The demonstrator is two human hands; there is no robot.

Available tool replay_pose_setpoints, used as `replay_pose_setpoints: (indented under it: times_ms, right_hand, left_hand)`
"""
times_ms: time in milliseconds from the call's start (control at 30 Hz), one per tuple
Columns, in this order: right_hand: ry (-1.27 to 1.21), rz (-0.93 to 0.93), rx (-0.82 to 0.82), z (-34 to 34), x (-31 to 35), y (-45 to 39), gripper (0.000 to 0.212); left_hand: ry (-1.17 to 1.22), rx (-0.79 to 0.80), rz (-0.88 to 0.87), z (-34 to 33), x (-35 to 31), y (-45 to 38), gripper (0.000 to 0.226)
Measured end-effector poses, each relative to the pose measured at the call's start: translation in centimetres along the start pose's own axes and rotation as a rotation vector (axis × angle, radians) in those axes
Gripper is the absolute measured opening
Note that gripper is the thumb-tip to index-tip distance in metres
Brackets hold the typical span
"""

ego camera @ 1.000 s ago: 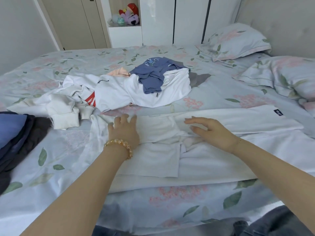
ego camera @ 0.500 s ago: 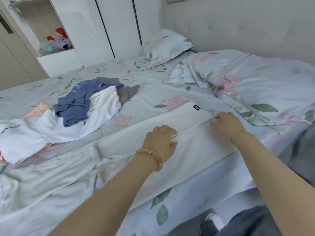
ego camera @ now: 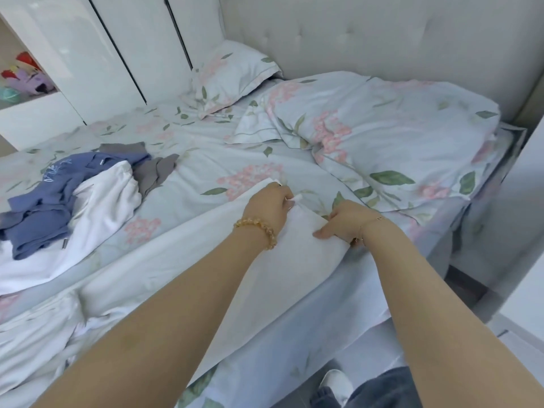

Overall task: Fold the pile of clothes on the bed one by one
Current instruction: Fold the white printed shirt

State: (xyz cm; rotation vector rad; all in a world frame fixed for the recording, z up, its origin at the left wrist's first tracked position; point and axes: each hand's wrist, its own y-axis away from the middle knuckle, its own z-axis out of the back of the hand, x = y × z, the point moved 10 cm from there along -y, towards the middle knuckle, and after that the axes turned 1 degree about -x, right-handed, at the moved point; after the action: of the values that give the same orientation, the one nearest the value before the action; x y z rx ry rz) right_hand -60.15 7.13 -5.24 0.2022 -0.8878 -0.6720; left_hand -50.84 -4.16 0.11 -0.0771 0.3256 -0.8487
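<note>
Both hands have slid along the white garment (ego camera: pixel 182 260) to its end nearest the quilt (ego camera: pixel 382 136), left hand (ego camera: pixel 269 206) pinching its corner, right hand (ego camera: pixel 343 219) gripping its edge, the bed's (ego camera: pixel 206 160) clothes pile (ego camera: pixel 67 195) well left.

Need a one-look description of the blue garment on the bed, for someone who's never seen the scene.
Start at the floral-sheeted bed and go to the heap of clothes at its left side, away from the pillows. The blue garment lies on top of that heap, draped over a white garment with a grey piece behind. It is the only blue item, with pale lettering.
</note>
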Motion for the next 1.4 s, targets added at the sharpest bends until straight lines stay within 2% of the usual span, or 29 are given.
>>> replay_pose_setpoints:
  times_ms: [67,100,167,233,333,367,400,500,600,700,767,833,967,1067,1167,1267,1333,1400]
  right_hand:
    - [-0.022,0.0,0.014,0.2,-0.3,-0.1,0.033]
    - [-0.008,0.009,0.015,0.2,-0.2,0.1,0.034]
    - [0.038,0.052,0.006,0.3,0.3,0.4,0.034]
    - [0.027,0.091,0.0,0.4,0.7,0.6,0.028]
    - [-0.027,0.109,-0.006,0.5,0.8,0.6,0.028]
    - [-0.034,0.108,0.002,0.4,0.8,0.6,0.03]
    - [-0.043,0.113,0.01,0.4,0.9,0.6,0.029]
    - [-0.03,0.11,0.082,-0.3,1.1,0.6,0.028]
    - [-0.049,0.107,0.123,-0.8,1.1,0.4,0.021]
    - [-0.211,0.09,0.146,-0.8,1.7,0.5,0.016]
    - [-0.326,0.102,0.153,-0.7,2.9,0.9,0.025]
    - [-0.412,0.162,0.167,-0.9,4.8,1.7,0.037]
    - [-0.493,0.32,0.253,-2.7,11.0,5.2,0.029]
    - [-0.501,0.431,0.363,-6.4,16.7,8.7,0.021]
    - [-0.497,0.525,0.465,-11.2,22.3,12.1,0.009]
    - [-0.477,0.597,0.565,-16.9,27.2,15.0,0.007]
    - [-0.457,0.61,0.634,-21.3,29.9,16.7,0.01]
    - [-0.426,0.609,0.685,-25.7,32.0,18.2,0.026]
  left_hand:
    - [0.066,-0.039,-0.037,1.3,-0.4,0.2,0.016]
    - [0.102,-0.005,-0.061,1.2,-0.8,0.4,0.015]
    - [0.147,0.167,-0.068,-0.8,-1.2,0.9,0.016]
    - [0.204,0.301,-0.001,-2.4,-0.7,1.0,0.014]
    - [0.528,0.387,0.186,-2.8,1.0,-0.2,0.023]
    - [0.499,0.386,0.169,-2.5,1.4,-1.0,0.03]
    - [0.36,0.377,0.099,-2.1,1.6,-2.0,0.038]
    - [-0.215,0.447,-0.181,-2.8,1.4,-3.6,0.056]
    - [-0.281,0.535,-0.219,-3.9,1.3,-4.5,0.047]
    - [-0.332,0.488,-0.283,-3.4,0.8,-5.4,0.023]
    - [-0.271,0.431,-0.317,-2.0,0.8,-5.4,0.011]
    - [-0.172,0.344,-0.311,0.7,1.6,-5.1,0.008]
    - [-0.066,0.13,-0.282,9.0,4.9,-2.3,0.01]
    - [-0.065,0.025,-0.228,15.6,7.3,2.2,0.019]
    - [-0.049,-0.033,-0.082,21.0,11.9,7.1,0.03]
    - [-0.013,-0.023,0.043,24.7,18.0,12.4,0.058]
    - [0.009,-0.021,0.11,26.6,21.9,16.2,0.067]
    - [0.032,-0.036,0.175,27.7,25.4,20.0,0.063]
